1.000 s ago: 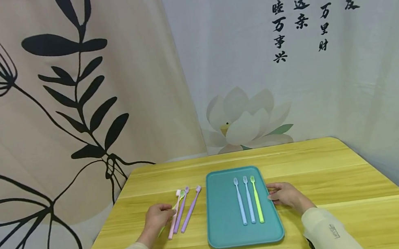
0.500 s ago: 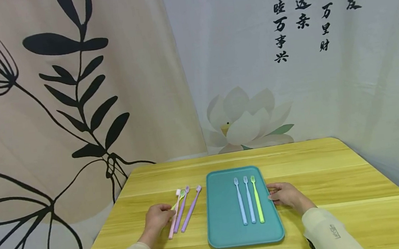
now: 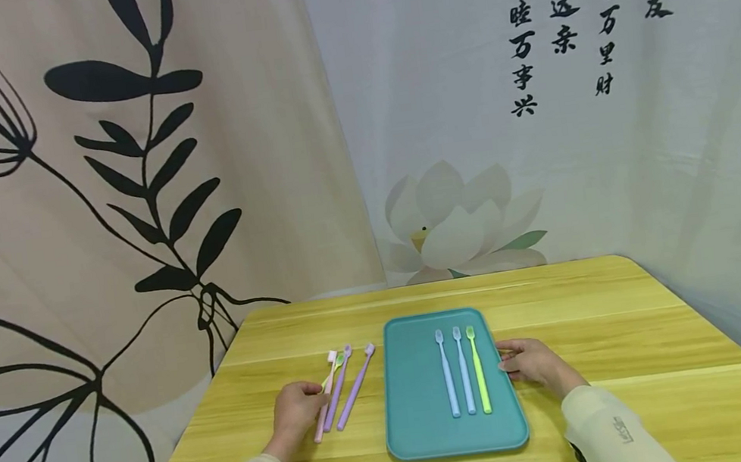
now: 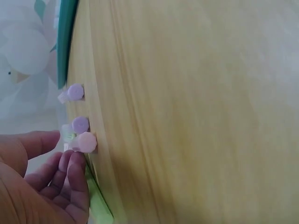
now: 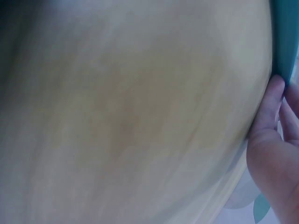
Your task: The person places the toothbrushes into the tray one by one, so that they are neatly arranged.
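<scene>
Left of the tray, my left hand (image 3: 296,407) is over the middle of a pink toothbrush (image 3: 318,429), its fingertips right at the handle. In the left wrist view the thumb (image 4: 42,141) stands apart from the curled fingers (image 4: 77,179). A yellow-green toothbrush (image 4: 98,200) runs beneath those fingers, mostly hidden in the head view. Two purple toothbrushes (image 3: 339,395) (image 3: 357,389) lie just right of the pink one. My right hand (image 3: 533,363) grips the right rim of the teal tray (image 3: 416,424). Two blue toothbrushes (image 3: 449,382) (image 3: 465,380) and a yellow-green toothbrush (image 3: 480,378) lie side by side in it.
Everything lies on a wood-grain table (image 3: 599,311) with rounded far corners. Behind its far edge hangs a printed cloth (image 3: 293,156) with plant drawings and dark writing. The tray's left part is bare.
The left forearm has shifted slightly right, and the yellow-green handle end that showed left of the hand is hidden now. The right hand, the tray and its toothbrushes stay put.
</scene>
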A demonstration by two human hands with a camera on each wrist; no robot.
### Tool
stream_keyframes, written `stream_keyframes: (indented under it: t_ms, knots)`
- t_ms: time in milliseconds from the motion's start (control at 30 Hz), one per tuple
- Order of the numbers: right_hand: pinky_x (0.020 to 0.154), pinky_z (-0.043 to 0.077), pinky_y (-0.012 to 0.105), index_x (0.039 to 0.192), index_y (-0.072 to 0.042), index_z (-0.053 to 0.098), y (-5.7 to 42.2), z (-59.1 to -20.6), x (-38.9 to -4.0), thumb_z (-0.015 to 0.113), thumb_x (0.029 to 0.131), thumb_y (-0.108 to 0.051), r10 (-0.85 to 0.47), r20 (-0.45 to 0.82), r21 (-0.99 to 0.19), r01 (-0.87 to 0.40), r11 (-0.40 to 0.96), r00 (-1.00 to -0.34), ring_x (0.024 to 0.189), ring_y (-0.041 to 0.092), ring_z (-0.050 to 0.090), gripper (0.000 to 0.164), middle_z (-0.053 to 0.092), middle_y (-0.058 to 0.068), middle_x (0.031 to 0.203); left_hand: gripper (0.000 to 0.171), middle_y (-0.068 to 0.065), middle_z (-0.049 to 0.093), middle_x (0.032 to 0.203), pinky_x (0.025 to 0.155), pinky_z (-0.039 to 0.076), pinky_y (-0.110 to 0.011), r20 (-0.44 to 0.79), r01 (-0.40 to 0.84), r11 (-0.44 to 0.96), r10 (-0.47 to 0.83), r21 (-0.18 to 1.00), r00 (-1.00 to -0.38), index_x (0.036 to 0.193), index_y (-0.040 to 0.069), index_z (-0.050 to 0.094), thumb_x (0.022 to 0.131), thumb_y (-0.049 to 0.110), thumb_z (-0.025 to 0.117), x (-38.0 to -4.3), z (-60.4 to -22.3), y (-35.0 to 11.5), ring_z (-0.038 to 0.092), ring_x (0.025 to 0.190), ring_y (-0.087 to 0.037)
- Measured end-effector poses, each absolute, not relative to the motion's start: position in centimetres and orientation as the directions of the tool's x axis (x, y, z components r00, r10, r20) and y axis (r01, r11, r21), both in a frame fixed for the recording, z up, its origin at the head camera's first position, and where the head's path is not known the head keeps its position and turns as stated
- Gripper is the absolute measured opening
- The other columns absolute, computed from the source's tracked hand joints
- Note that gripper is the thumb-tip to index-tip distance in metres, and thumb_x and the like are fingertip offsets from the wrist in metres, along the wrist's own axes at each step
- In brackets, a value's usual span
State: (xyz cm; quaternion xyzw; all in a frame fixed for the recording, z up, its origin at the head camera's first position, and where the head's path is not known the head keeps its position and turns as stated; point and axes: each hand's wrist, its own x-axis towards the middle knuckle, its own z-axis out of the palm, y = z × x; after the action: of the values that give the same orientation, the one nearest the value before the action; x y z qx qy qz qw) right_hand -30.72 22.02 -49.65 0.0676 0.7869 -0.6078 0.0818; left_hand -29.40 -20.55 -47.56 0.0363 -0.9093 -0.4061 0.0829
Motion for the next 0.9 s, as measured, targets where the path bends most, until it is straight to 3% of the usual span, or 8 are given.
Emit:
stream_keyframes:
  t_ms: [300,533,900]
  knots:
    - [0.078,0.057,0.034,0.14,0.011,0.047,22.1,-49.9,-30.9,0.064,0.091,0.007,-0.001,-0.209,-0.942,0.201,0.267,-0.978,0.089,0.019,0.062,0.052,0.058,0.021,0.112,0.023,-0.012,0.072,0.091,0.071,0.052,-0.039,0.15,-0.012,0.679,-0.18,0.734,-0.972,0.101,-0.004,0.074,0.085,0.012,0.074,-28.8,-48.2,-20.1,0.066,0.081,-0.024]
    - [0.079,0.056,0.034,0.14,0.011,0.047,22.3,-49.8,-30.9,0.064,0.091,0.006,-0.003,-0.2,-0.944,0.192,0.267,-0.98,0.091,0.019,0.062,0.052,0.058,0.021,0.113,0.024,-0.016,0.072,0.094,0.07,0.054,-0.037,0.165,-0.021,0.607,-0.249,0.794,-0.954,0.106,-0.006,0.073,0.087,0.01,0.071,-28.3,-48.7,-19.3,0.067,0.079,-0.023]
    - [0.079,0.056,0.034,0.14,0.01,0.048,22.2,-49.7,-30.9,0.065,0.091,0.006,-0.001,-0.206,-0.938,0.197,0.285,-0.979,0.091,0.02,0.061,0.052,0.058,0.021,0.112,0.022,-0.012,0.072,0.084,0.068,0.054,-0.035,0.181,-0.035,0.605,-0.292,0.795,-0.939,0.099,-0.007,0.073,0.079,0.003,0.075,-28.2,-49.4,-18.8,0.066,0.077,-0.023]
